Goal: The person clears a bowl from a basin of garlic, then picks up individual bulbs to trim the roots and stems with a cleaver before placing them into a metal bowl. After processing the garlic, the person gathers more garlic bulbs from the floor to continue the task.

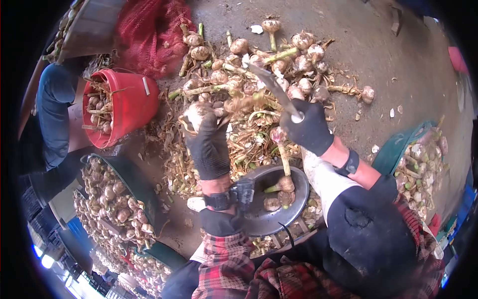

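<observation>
Garlic bulbs (219,76) and peelings (250,142) on grey floor (418,65).

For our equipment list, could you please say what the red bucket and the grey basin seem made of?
Red bucket: probably smooth plastic, given its solid colour and soft sheen. Grey basin: likely smooth metal, from its reflective inner wall, though plastic is possible.

A crumpled red mesh sack (152,37) lies on the concrete floor (363,45) at upper left. Below it, 1 red bucket (133,107) stands beside another person's blue trouser leg (54,97). 1 dark green tub (130,177) sits at lower left, 1 teal tub (398,148) at right.
</observation>
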Available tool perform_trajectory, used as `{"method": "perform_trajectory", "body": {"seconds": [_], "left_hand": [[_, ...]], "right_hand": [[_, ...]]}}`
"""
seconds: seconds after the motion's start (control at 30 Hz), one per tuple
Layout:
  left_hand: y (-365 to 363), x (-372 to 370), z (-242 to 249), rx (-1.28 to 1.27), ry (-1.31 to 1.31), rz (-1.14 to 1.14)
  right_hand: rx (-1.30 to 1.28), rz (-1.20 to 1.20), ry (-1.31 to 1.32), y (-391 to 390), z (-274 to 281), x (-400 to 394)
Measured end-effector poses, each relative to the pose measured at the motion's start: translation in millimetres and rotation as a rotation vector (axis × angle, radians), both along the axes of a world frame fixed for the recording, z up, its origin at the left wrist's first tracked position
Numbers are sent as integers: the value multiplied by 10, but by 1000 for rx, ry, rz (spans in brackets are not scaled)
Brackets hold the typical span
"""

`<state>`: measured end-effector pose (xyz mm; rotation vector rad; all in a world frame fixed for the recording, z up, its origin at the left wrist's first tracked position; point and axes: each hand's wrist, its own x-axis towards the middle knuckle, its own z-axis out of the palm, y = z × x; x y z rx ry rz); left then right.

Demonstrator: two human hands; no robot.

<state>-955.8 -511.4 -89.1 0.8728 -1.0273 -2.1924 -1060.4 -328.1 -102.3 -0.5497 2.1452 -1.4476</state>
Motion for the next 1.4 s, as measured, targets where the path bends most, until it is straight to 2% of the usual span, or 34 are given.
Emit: {"method": "perform_trajectory", "body": {"seconds": [0.03,0.13,0.17,0.2,0.3,0.33,0.37,0.4,0.43,0.47,0.53,0.57,0.63,0.67,0.7,0.73,0.8,0.9,0.93,1.0,1.03,1.07,1.13,1.2,1.23,1.27,1.33,1.4], "left_hand": [[60,9,-50,86,27,25],[404,-121,-9,297,183,74],[500,-83,-132,423,383,28],[580,-80,-127,544,582,-19],[766,-23,58,626,223,160],[776,148,-30,616,228,167],[797,428,-173,341,58,-121],[720,393,53,64,-118,-405],[501,428,333,321,-151,-838],[537,486,494,639,-65,-677],[158,596,62,3,110,-1021],[-63,616,-14,-66,-132,-967],[-372,413,-318,-482,-694,-613],[-467,255,-445,-801,-884,-448],[-613,129,-701,-1137,-1028,-382],[-648,-36,-923,-1276,-1148,-210],[-695,-328,-1070,-1161,-1384,-289],[-908,-354,-1396,-1151,-1411,-296],[-939,-307,-1411,-1151,-1412,-301],[-921,-192,-1087,-822,-988,-350],[-833,-118,-950,-797,-785,-277],[-835,-2,-929,-1048,-617,-261],[-549,34,-454,-631,-261,-357],[-268,41,45,-553,-268,-541],[-175,39,109,-716,-231,-567],[-190,3,93,-1194,-259,-644],[53,49,82,-1075,-337,-614],[166,-9,150,-1041,-353,-614]], "right_hand": [[42,10,220,-15,-109,34],[-61,-32,81,-116,-51,78],[-53,-57,330,-141,-19,46],[-51,-55,328,-118,-65,33],[-19,-17,407,18,-242,88],[143,52,398,61,-264,98],[144,64,378,103,-349,112],[147,75,354,127,-388,138],[162,128,336,183,-414,136],[155,135,339,208,-432,127],[146,229,353,255,-466,131],[148,198,345,265,-487,153],[233,211,263,265,-430,144],[238,187,271,240,-410,141],[239,187,279,229,-407,140],[246,189,260,224,-418,136],[265,189,244,226,-454,121],[256,170,297,240,-496,105],[258,168,294,248,-495,99],[259,136,266,202,-405,71],[252,134,266,164,-329,50],[204,134,243,127,-229,30],[157,136,220,68,-95,15],[47,196,406,21,0,-1],[-4,237,419,-3,87,5],[1,232,421,-32,148,7],[14,289,560,-75,230,2],[54,315,552,-55,279,-15]]}}
